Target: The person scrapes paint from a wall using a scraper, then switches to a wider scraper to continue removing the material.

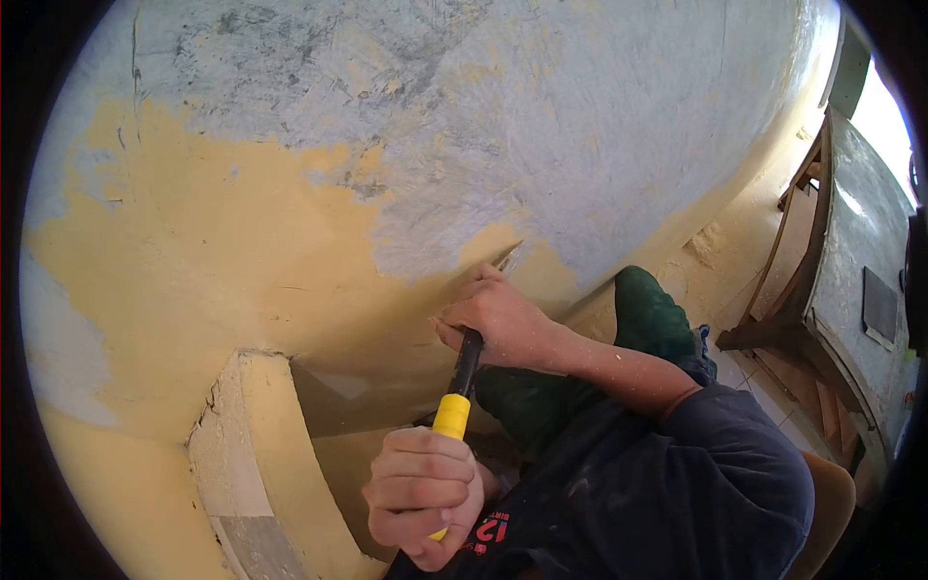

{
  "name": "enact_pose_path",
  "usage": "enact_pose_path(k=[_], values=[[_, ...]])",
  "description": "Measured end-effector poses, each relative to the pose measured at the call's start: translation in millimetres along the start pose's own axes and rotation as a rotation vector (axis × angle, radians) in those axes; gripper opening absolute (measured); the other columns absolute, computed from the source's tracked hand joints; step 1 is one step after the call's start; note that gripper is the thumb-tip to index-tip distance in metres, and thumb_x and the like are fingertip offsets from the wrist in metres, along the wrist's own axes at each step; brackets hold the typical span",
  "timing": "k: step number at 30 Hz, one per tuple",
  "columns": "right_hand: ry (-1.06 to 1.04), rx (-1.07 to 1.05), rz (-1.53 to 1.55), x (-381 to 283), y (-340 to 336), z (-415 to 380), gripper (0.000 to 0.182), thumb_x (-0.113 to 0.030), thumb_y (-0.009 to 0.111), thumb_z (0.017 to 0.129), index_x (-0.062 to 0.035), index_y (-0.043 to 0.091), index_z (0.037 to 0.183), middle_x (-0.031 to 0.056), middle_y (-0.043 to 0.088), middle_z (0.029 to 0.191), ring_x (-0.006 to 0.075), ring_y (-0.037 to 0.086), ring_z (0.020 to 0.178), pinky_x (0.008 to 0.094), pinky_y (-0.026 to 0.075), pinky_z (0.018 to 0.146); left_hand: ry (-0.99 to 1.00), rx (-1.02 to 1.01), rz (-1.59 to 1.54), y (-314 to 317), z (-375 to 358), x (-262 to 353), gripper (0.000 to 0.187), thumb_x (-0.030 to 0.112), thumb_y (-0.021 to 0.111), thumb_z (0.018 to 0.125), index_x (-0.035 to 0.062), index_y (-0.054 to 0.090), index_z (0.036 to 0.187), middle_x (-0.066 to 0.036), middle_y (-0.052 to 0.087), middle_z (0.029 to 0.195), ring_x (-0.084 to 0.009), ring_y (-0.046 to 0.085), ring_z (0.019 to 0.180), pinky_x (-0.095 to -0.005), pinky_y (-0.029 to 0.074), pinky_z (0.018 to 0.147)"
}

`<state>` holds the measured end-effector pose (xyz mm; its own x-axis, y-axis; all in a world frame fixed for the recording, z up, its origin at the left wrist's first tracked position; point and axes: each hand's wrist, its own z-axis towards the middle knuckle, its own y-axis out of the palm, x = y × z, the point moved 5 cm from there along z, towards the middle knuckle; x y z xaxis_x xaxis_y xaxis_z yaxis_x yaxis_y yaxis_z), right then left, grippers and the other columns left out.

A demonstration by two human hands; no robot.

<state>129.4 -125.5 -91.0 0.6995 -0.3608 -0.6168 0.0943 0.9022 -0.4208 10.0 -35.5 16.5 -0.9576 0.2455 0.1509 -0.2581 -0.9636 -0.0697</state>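
Both my hands hold one long scraper [466,360] with a black shaft and a yellow grip. My right hand [495,319] clasps the shaft near its front, close to the wall. The blade tip [508,258] rests on the wall at the border between yellow paint [213,251] and bare grey plaster [580,126]. My left hand [425,495] is clenched around the yellow grip [450,414], lower and nearer to me. My right forearm and dark sleeve [715,464] come in from the right.
A curved yellow ledge [253,435] juts from the wall at lower left. My leg in dark green [650,314] is bent against the wall base. At the right stands a wooden frame with a grey top [851,232]; tiled floor shows below it.
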Motion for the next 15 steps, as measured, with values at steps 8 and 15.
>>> enact_pose_path(k=[8, 15], values=[[-0.051, -0.001, 0.024, -1, -3, -3, 0.029, -0.018, 0.067, 0.089, -0.01, 0.057, 0.063, 0.0059, 0.055, 0.059, 0.0271, 0.056, 0.064, 0.0395, 0.037, 0.074, -0.039, -0.049, 0.033, 8, -1, 9, 0.027, 0.027, 0.041, 0.1, 0.0056, 0.052, 0.086, -0.003, 0.046, 0.051, -0.0123, 0.044, 0.036, -0.0271, 0.035, 0.036], [-0.094, 0.064, 0.021, -1, -6, 0, 0.029, -0.018, 0.067, 0.089, -0.0098, 0.057, 0.063, 0.0056, 0.055, 0.058, 0.0261, 0.055, 0.061, 0.0381, 0.037, 0.075, -0.013, -0.083, 0.089, 8, 0, 5, 0.033, 0.033, 0.037, 0.103, 0.0055, 0.05, 0.09, -0.001, 0.044, 0.052, -0.0095, 0.045, 0.039, -0.0243, 0.034, 0.036]])
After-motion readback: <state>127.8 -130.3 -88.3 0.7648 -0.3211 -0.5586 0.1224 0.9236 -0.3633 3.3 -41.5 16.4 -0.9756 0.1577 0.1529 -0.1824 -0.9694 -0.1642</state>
